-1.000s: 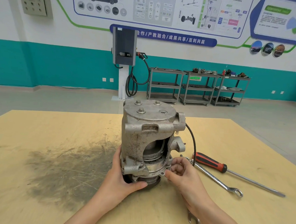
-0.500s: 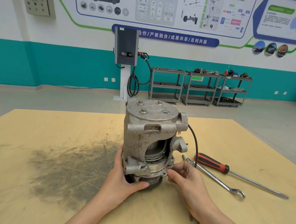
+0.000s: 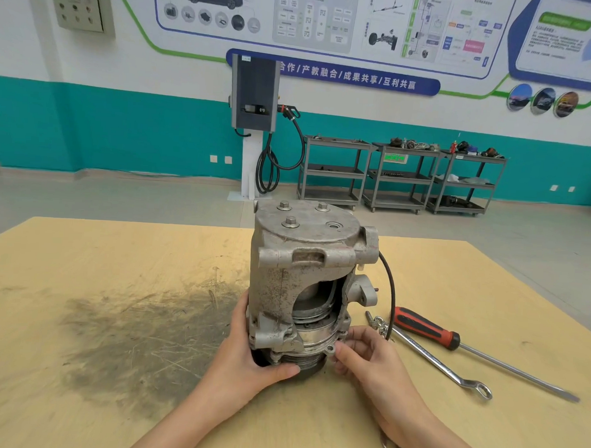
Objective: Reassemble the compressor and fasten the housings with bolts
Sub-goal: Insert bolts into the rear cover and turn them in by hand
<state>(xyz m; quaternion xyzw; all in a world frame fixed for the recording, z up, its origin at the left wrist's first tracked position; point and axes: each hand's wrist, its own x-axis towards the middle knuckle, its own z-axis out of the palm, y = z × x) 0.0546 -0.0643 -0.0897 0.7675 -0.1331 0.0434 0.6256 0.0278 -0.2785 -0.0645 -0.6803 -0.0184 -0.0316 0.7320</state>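
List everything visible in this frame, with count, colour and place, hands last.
compressor: 1, grey metal, upright at table centre
bolts: 3, grey, on compressor top
cable: 1, black, looping from compressor's right side
screwdriver: 1, red-black handle, table right
wrench: 1, silver, table right, beside screwdriver
table: 1, yellow wood with dark smear on the left
charger: 1, dark grey, back wall
carts: 3, grey, back wall
left hand: gripping compressor's base
right hand: fingers at lower flange
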